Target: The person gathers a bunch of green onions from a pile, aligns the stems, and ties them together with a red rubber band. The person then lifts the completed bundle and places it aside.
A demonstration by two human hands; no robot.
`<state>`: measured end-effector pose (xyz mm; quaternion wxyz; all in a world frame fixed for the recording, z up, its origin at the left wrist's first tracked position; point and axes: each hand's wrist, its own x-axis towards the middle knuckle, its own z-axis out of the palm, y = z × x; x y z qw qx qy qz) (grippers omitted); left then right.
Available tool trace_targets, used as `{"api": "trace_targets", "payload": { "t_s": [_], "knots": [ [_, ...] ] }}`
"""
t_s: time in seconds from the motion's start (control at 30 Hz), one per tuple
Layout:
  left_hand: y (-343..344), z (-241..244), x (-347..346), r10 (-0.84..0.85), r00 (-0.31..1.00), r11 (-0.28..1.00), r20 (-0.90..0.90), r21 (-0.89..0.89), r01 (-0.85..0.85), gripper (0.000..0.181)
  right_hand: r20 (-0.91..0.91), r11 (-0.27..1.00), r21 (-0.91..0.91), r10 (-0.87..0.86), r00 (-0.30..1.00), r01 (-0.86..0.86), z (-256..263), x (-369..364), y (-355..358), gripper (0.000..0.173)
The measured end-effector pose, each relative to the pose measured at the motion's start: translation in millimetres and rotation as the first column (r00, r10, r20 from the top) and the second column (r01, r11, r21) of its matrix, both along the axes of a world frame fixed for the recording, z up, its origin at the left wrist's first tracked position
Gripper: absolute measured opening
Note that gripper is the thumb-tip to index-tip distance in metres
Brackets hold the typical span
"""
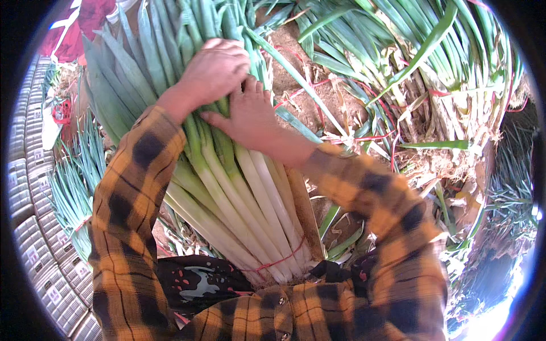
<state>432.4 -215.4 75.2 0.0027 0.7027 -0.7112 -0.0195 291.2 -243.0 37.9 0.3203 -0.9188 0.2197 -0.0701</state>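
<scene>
A large bundle of long green onions (239,200) lies lengthwise before me, white root ends towards my lap and green leaves fanning away. A thin red tie (273,263) circles it near the roots. My left hand (215,70) is wrapped over the leaves, its fingertips partly hidden. Just below it, my right hand (251,117) grips the same bundle where green turns to pale stalk, with the thumb spread to the left. The two hands touch or nearly touch. No second tie can be seen under them.
More tied green onions (448,72) stand at the upper right, roots down. Red string (305,85) and dry leaf scraps cover the soil. Another bundle (76,183) lies left, beside stacked plastic crates (38,247). A wooden board (305,209) shows beside the stalks. Red cloth (70,36) appears upper left.
</scene>
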Motion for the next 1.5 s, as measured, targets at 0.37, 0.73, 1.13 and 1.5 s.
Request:
{"api": "trace_targets", "payload": {
  "t_s": [0.37,0.73,1.13,1.5],
  "knots": [
    [4,-20,6,-0.008,0.999,0.990,-0.045,-0.142,0.001,0.023,0.053,0.895,-0.398,-0.198,0.979,0.203,-185,-57,-207,0.034],
    [12,-21,11,0.000,1.000,0.989,-0.029,-0.148,-0.004,0.025,-0.099,0.716,-0.538,0.470,0.877,-0.444,-146,-49,-131,0.034],
    [6,-21,9,-0.008,0.999,0.984,-0.044,-0.180,0.000,0.025,-0.166,0.217,0.950,-0.252,0.953,0.222,-134,10,-168,0.025],
    [10,-34,25,0.031,0.973,0.952,-0.229,-0.290,-0.099,0.019,-0.070,0.641,0.743,0.361,0.930,-0.193,23,35,-127,0.018]
  ]
}}
